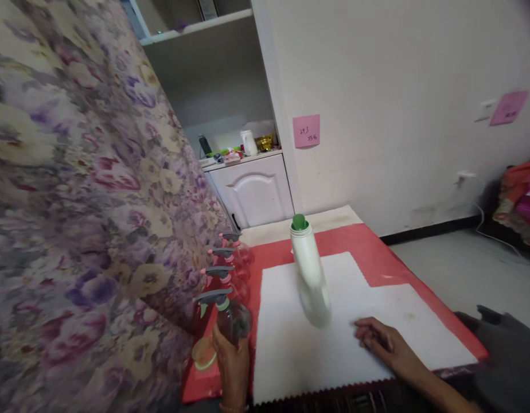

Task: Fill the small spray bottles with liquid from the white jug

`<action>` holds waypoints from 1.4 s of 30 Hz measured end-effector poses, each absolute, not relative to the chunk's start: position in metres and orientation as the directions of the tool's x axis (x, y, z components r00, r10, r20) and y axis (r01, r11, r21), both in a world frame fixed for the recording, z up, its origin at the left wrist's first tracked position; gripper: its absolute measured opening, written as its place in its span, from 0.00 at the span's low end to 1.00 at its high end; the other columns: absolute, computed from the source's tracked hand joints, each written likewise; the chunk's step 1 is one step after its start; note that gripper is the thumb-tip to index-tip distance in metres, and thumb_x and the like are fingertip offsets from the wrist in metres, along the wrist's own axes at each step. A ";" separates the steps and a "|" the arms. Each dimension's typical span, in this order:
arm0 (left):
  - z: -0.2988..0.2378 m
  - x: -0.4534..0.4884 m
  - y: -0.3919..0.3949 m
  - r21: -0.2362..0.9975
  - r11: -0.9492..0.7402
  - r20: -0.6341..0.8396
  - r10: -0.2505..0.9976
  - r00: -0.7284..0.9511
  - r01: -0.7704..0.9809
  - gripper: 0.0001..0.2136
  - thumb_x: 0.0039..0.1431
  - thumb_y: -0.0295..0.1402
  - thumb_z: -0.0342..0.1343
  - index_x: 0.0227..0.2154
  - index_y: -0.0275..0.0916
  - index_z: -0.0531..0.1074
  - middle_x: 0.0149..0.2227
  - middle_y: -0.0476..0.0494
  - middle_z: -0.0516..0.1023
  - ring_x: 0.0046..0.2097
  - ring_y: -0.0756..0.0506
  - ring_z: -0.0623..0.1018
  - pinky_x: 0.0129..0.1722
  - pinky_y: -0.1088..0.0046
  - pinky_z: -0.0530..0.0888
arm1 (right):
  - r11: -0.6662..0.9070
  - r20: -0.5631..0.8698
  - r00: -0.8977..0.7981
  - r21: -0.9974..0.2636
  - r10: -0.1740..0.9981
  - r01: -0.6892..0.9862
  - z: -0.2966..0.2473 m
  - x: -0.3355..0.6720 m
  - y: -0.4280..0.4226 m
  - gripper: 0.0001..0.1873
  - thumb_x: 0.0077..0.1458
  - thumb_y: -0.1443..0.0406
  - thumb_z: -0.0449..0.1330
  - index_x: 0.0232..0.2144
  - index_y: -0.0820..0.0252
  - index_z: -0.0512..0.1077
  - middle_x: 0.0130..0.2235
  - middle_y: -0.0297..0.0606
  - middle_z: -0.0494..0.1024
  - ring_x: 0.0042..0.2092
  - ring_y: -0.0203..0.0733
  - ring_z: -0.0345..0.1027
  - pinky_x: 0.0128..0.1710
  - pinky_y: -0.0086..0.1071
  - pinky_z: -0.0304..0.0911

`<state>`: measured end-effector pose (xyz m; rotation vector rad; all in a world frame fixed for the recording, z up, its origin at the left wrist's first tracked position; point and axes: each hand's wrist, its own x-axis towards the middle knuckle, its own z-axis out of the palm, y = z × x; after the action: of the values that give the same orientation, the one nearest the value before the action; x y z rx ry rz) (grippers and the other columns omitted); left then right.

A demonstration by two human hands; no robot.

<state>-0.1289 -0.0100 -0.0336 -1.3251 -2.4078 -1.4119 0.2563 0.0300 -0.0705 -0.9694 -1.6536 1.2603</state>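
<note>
My left hand point(233, 367) is closed around the lower part of a clear spray bottle point(237, 322) with a grey trigger head and a green collar. Behind it, several more spray bottles with grey and pink heads, such as this one point(237, 287), stand in a row on the left of the table. A tall pale green jug point(313, 287) with an uncapped green mouth stands upright on the white cloth point(286, 350). To the right of that jug, my right hand point(379, 342) rests over the cloth with loosely bent fingers and nothing visible in it.
A round yellowish lid or jar point(203, 353) sits beside my left hand. The red-covered table point(342, 238) meets a floral curtain point(97, 229) on the left. Beyond stands a white cabinet point(260, 195) with small items on its shelf. Pink notes point(307, 131) hang on the wall.
</note>
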 end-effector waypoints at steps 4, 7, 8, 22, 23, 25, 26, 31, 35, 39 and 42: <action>-0.031 -0.122 -0.012 0.687 0.216 0.426 0.653 -0.626 0.694 0.38 0.56 0.34 0.50 0.65 0.21 0.43 0.66 0.17 0.53 0.67 0.28 0.55 0.64 0.47 0.57 | 0.210 0.169 -0.344 -0.974 0.924 0.085 -0.071 0.255 0.032 0.20 0.60 0.51 0.56 0.46 0.58 0.71 0.37 0.42 0.78 0.38 0.45 0.73 0.41 0.40 0.69; -0.031 -0.117 -0.018 0.677 0.216 0.434 0.656 -0.618 0.704 0.39 0.56 0.36 0.51 0.66 0.21 0.42 0.67 0.17 0.51 0.68 0.27 0.53 0.65 0.46 0.56 | 0.212 0.182 -0.347 -0.976 0.920 0.050 -0.071 0.255 0.034 0.20 0.60 0.52 0.56 0.47 0.59 0.70 0.38 0.42 0.77 0.37 0.44 0.73 0.40 0.40 0.69; -0.031 -0.115 -0.020 0.672 0.214 0.443 0.651 -0.616 0.709 0.40 0.56 0.36 0.51 0.66 0.21 0.42 0.67 0.17 0.50 0.68 0.27 0.52 0.65 0.45 0.55 | 0.212 0.186 -0.346 -0.977 0.920 0.039 -0.071 0.255 0.035 0.19 0.60 0.52 0.57 0.47 0.59 0.69 0.38 0.42 0.77 0.37 0.43 0.73 0.40 0.39 0.69; -0.084 -0.033 -0.035 0.427 -0.180 0.613 0.778 -0.138 0.886 0.21 0.66 0.32 0.43 0.60 0.39 0.60 0.61 0.34 0.66 0.62 0.40 0.67 0.59 0.55 0.70 | 0.258 0.225 -0.296 -0.963 0.928 0.074 -0.072 0.250 0.035 0.14 0.59 0.60 0.57 0.44 0.60 0.70 0.36 0.40 0.77 0.35 0.41 0.73 0.39 0.37 0.69; -0.091 -0.031 -0.035 0.357 -0.240 0.626 0.778 -0.040 0.903 0.20 0.65 0.31 0.44 0.60 0.40 0.62 0.60 0.36 0.67 0.62 0.40 0.68 0.57 0.57 0.72 | 0.262 0.228 -0.295 -0.962 0.928 0.080 -0.072 0.250 0.034 0.13 0.59 0.60 0.57 0.44 0.60 0.70 0.36 0.40 0.77 0.35 0.41 0.72 0.39 0.37 0.69; -0.102 -0.028 -0.035 0.219 -0.324 0.646 0.755 0.112 0.921 0.19 0.64 0.31 0.47 0.58 0.40 0.65 0.59 0.37 0.71 0.61 0.41 0.70 0.54 0.59 0.74 | 0.267 0.231 -0.294 -0.959 0.928 0.090 -0.072 0.250 0.033 0.13 0.59 0.61 0.57 0.44 0.60 0.70 0.36 0.40 0.77 0.36 0.42 0.72 0.39 0.37 0.68; -0.104 -0.027 -0.035 0.156 -0.350 0.653 0.738 0.170 0.924 0.19 0.63 0.31 0.49 0.56 0.40 0.66 0.57 0.38 0.73 0.59 0.41 0.72 0.53 0.59 0.75 | 0.268 0.231 -0.297 -0.959 0.927 0.093 -0.072 0.250 0.032 0.13 0.59 0.61 0.57 0.44 0.60 0.70 0.36 0.40 0.77 0.36 0.42 0.72 0.39 0.37 0.68; -0.105 -0.025 -0.041 0.010 -0.340 0.653 0.715 0.251 0.941 0.15 0.61 0.29 0.51 0.51 0.40 0.70 0.53 0.39 0.77 0.54 0.41 0.76 0.51 0.57 0.77 | 0.285 0.228 -0.316 -0.948 0.921 0.145 -0.077 0.251 0.028 0.13 0.60 0.61 0.55 0.46 0.59 0.70 0.38 0.41 0.78 0.39 0.45 0.73 0.42 0.39 0.68; -0.103 -0.026 -0.045 0.048 -0.328 0.620 0.751 0.230 0.943 0.16 0.62 0.30 0.51 0.53 0.39 0.70 0.54 0.39 0.77 0.56 0.42 0.75 0.52 0.60 0.77 | 0.289 0.213 -0.343 -0.938 0.915 0.189 -0.078 0.252 0.027 0.14 0.61 0.59 0.54 0.47 0.58 0.70 0.39 0.41 0.78 0.40 0.45 0.73 0.43 0.39 0.68; -0.102 -0.045 -0.037 0.121 -0.215 0.624 0.776 0.094 0.969 0.17 0.64 0.34 0.50 0.55 0.36 0.68 0.56 0.34 0.74 0.58 0.41 0.73 0.54 0.61 0.75 | 0.285 0.205 -0.336 -0.936 0.919 0.209 -0.078 0.253 0.027 0.15 0.61 0.58 0.54 0.47 0.58 0.70 0.39 0.41 0.79 0.40 0.46 0.74 0.44 0.39 0.69; -0.098 -0.070 -0.027 0.136 -0.064 0.632 0.775 -0.036 0.989 0.19 0.64 0.38 0.49 0.54 0.34 0.69 0.56 0.30 0.74 0.59 0.36 0.72 0.55 0.53 0.73 | 0.289 0.212 -0.324 -0.934 0.922 0.210 -0.081 0.253 0.027 0.15 0.60 0.57 0.55 0.47 0.57 0.71 0.39 0.41 0.80 0.41 0.46 0.74 0.44 0.39 0.69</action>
<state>-0.0696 -0.0272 -0.0978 -1.8864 -1.8569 -0.8184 0.2532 0.0270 -0.0810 -1.0326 -1.7346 1.0884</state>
